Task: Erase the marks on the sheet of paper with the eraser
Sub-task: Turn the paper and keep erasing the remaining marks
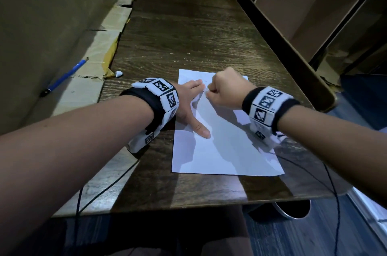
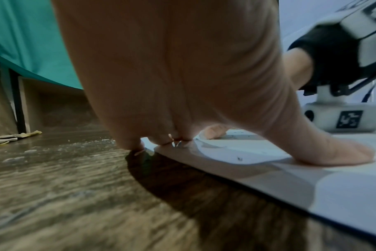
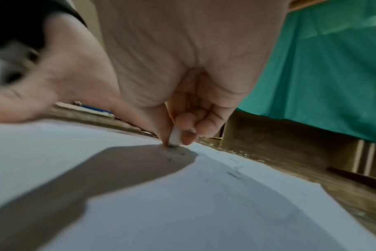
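A white sheet of paper lies on the dark wooden table. My left hand lies flat on the sheet's left edge, fingers straight, thumb spread toward me. My right hand is curled near the sheet's top and pinches a small white eraser between thumb and fingers. The eraser's tip touches the paper. Faint grey marks and dark crumbs show on the paper close to the eraser. In the head view the eraser is hidden by the fist.
A blue pencil lies on the taped cardboard left of the table. A small white scrap sits near the table's left edge. Crumbs lie on the wood beyond the sheet. Black cables hang over the near edge.
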